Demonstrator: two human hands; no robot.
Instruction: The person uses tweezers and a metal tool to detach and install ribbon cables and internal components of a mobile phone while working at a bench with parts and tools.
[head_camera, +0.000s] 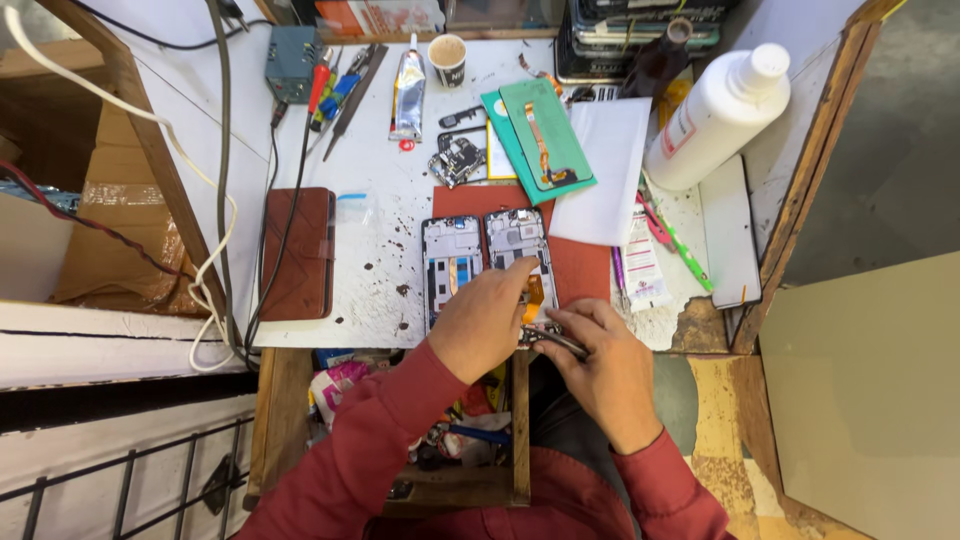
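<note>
Tweezers (556, 342), metal, at the table's (380, 290) near edge: pinched in the right hand (607, 372), fingers closed around them, tips pointing left under the left hand (487, 318). Left hand, fingers curled, presses the opened phone (518, 243), right of a second frame (451, 262).

stained white bench (380, 260), brown wallet (298, 252), bottle (718, 115)

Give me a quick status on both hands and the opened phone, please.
Left hand steadying opened phone. Right hand gripping tweezers at its lower end. Second frame beside it, white bottle well off to the right.
</note>
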